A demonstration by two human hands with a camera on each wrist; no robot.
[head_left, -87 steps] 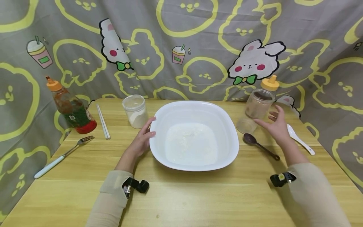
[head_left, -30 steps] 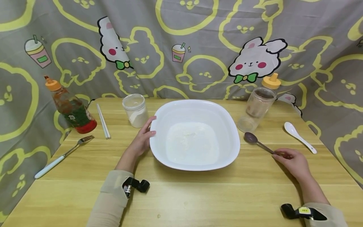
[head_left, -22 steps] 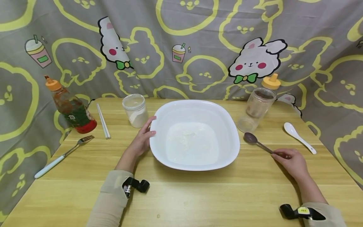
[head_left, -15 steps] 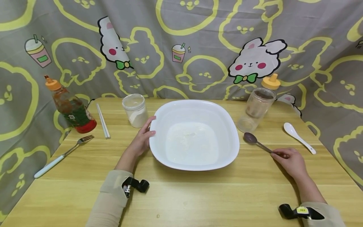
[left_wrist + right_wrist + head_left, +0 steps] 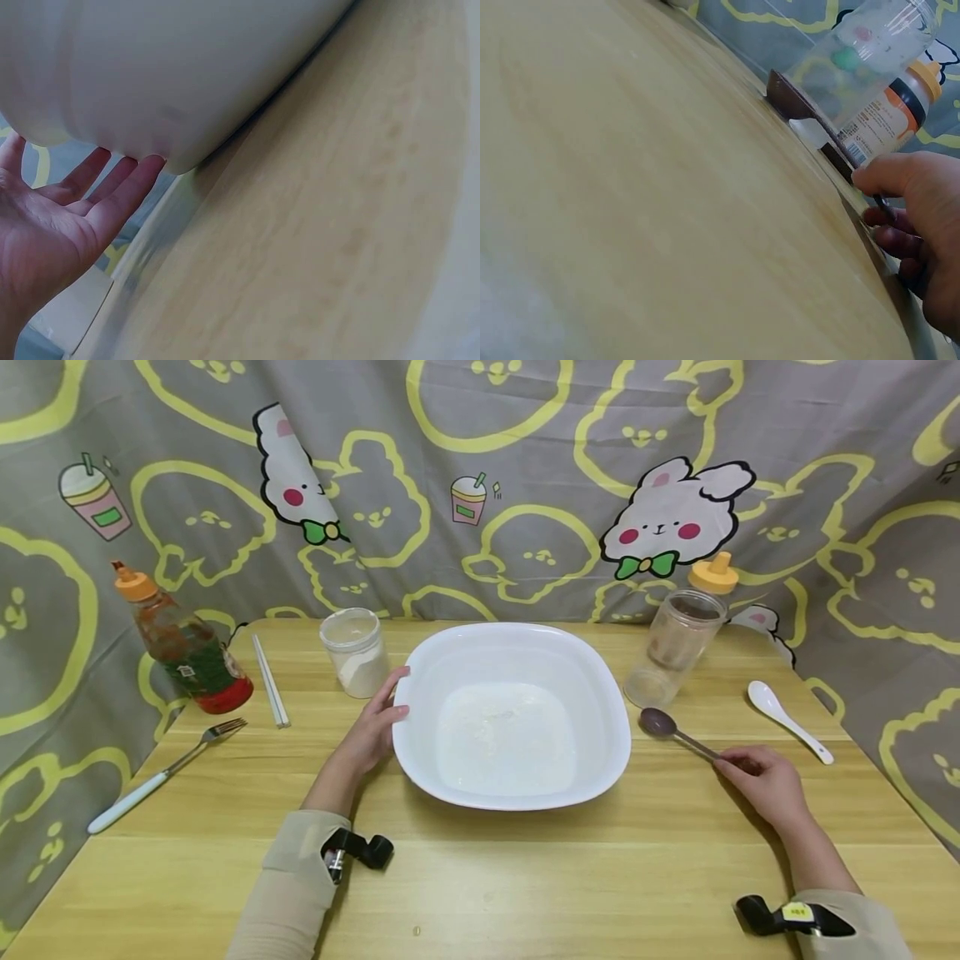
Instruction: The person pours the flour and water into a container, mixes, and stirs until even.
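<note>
A large white basin [image 5: 600,752] stands mid-table, with some white powder or residue on its floor. My left hand [image 5: 369,735] is at its left side, fingertips touching the outer wall near the rim. In the left wrist view the fingers of this left hand [image 5: 56,221] look fairly straight against the basin [image 5: 187,67]. To the right of the basin lies a dark brown spoon [image 5: 660,723], its bowl toward the basin. My right hand [image 5: 768,785] pinches the handle end between thumb and fingers. The right wrist view shows the brown spoon [image 5: 791,97] low over or on the tabletop.
A clear jar [image 5: 656,668] and a yellow-capped bottle [image 5: 712,575] stand behind the spoon. A white spoon [image 5: 787,722] lies at right. Left of the basin are a jar of white powder [image 5: 360,664], chopsticks [image 5: 270,681], a fork [image 5: 172,768] and a red sauce bottle [image 5: 191,652].
My right hand has gone from beside the clear jar down to the brown spoon's handle and taken hold of it. Over the last second it has barely moved. My left hand stays at the basin.
</note>
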